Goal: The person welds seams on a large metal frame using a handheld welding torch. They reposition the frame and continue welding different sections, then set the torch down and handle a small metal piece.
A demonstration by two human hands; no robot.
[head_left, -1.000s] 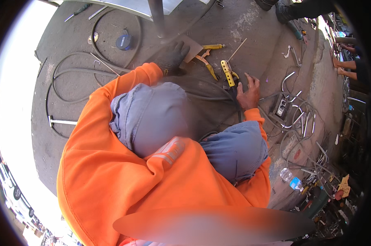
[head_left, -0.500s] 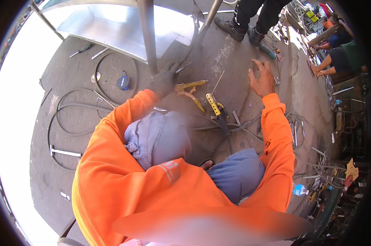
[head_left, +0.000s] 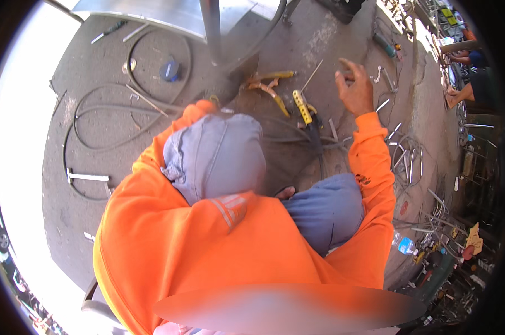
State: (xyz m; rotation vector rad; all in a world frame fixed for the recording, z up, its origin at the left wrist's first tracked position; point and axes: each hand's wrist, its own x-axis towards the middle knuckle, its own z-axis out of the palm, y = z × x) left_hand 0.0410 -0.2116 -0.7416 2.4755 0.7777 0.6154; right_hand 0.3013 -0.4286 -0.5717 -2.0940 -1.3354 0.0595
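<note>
My left hand [head_left: 223, 88], in a dark glove, is low beside the foot of a metal leg [head_left: 212, 33]; its fingers are blurred, so their grip does not show. Just right of the glove, a yellow welding clamp [head_left: 276, 99] lies on the ground with its arms spread. Farther right is a yellow electrode holder [head_left: 303, 107] with a thin rod [head_left: 313, 75] sticking out of it and a cable trailing toward me. My bare right hand [head_left: 356, 92] hovers past the holder, fingers curved and apart, with nothing in it.
Left of my glove lie a blue tape measure [head_left: 169, 70], looped cable [head_left: 79, 125] and a T-shaped metal piece [head_left: 89, 177]. A metal sheet [head_left: 146, 17] stands ahead. Beyond my right hand are a grinder-like tool [head_left: 384, 44], metal offcuts and a bottle [head_left: 407, 245]. A person's boot [head_left: 344, 8] is far ahead.
The view has tipped, so the metal sheet and the standing person's legs have slid up toward the top edge. My left glove stays by the metal leg; my right hand stays raised and open.
</note>
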